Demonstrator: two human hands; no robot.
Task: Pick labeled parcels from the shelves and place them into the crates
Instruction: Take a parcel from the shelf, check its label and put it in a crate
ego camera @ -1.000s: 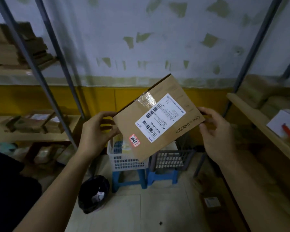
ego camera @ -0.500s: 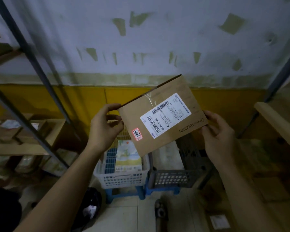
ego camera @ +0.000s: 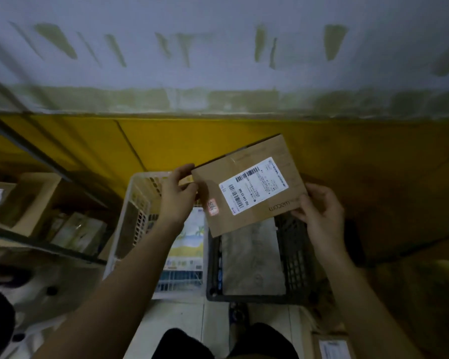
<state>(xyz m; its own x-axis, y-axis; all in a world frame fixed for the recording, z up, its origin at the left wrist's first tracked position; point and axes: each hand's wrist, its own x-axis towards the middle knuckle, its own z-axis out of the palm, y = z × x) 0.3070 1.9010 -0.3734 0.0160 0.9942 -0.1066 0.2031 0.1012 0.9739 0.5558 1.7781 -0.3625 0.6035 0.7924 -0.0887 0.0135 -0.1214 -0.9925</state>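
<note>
A flat brown cardboard parcel (ego camera: 249, 185) hangs in the air, tilted, above the far ends of two crates that stand side by side. Its white shipping label (ego camera: 253, 186) carries barcodes and a code beginning "702 C34"; the finer print is too small to read. "wacom" is printed in dark letters by the lower right edge, and a small red-and-white sticker (ego camera: 213, 207) sits near the lower left edge.

The left hand (ego camera: 176, 198) pinches the parcel's upper left corner with curled fingers. The right hand (ego camera: 319, 211) grips the lower right corner, fingers curled round the edge.

The white plastic crate (ego camera: 130, 203) on the left holds a colourful printed packet (ego camera: 187, 244). In the dark plastic crate (ego camera: 296, 255) a grey flat parcel (ego camera: 252, 257) lies down the middle, with bare mesh to its right. Cardboard boxes (ego camera: 24, 198) fill the shelf on the left.
</note>
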